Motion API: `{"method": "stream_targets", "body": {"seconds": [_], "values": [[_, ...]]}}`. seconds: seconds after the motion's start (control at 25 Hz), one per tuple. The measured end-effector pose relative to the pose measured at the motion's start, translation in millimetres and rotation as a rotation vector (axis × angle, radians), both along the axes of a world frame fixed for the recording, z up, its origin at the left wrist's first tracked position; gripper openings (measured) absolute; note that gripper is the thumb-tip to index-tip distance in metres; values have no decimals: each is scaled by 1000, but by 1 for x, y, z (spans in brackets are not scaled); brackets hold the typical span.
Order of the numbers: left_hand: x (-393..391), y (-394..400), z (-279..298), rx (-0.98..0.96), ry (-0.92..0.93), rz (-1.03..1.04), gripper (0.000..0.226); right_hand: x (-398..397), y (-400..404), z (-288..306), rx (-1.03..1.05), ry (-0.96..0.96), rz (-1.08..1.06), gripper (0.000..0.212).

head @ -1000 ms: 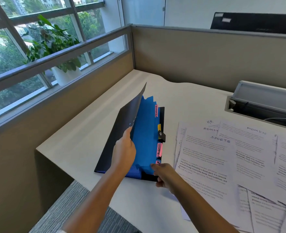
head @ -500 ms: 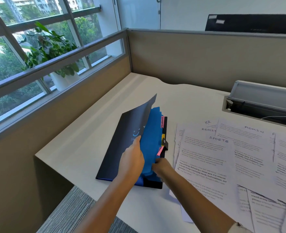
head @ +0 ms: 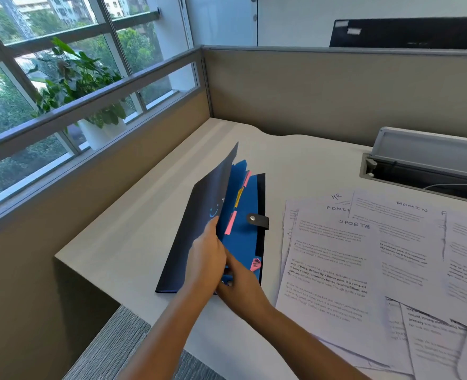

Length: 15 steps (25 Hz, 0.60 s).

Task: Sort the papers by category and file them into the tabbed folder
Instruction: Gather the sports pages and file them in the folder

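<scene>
A dark navy tabbed folder (head: 199, 215) lies on the white desk (head: 133, 231) with its front cover and some blue dividers (head: 243, 237) lifted. Pink and yellow tabs stick out along the dividers' right edge. My left hand (head: 207, 259) grips the raised cover and dividers near their lower edge. My right hand (head: 240, 283) reaches in under them at the folder's near end; its fingertips are hidden between the blue sheets. Loose printed papers (head: 336, 264), headed SPORTS, ADMIN and HR by hand, lie spread to the right.
A grey cable tray (head: 430, 160) with a raised lid is set into the desk at the back right. Beige partition walls (head: 323, 91) close the back and left. A potted plant (head: 89, 86) stands behind the left partition by the window. The desk's front edge runs under my forearms.
More blue dividers have been lifted to the left with the cover, baring the rear divider and the strap with its snap. My right hand slid deeper under the lifted sheets, close to my left.
</scene>
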<state>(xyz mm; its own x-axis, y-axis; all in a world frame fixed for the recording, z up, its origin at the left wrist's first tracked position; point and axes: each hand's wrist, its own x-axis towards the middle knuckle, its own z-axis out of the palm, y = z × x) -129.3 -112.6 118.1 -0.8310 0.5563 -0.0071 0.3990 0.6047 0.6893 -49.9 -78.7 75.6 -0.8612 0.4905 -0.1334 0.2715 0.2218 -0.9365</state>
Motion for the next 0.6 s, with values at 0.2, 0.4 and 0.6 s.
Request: {"method": "stream_targets", "body": {"seconds": [0.2, 0.4, 0.6], "values": [[-11, -11, 10, 191, -105, 56, 46, 0, -4, 12, 37, 75, 25, 62], [-9, -13, 12, 165, -85, 27, 45, -12, -11, 17, -65, 130, -16, 77], [3, -3, 7, -31, -42, -6, 35, -9, -3, 4, -134, 72, 10, 55]]}}
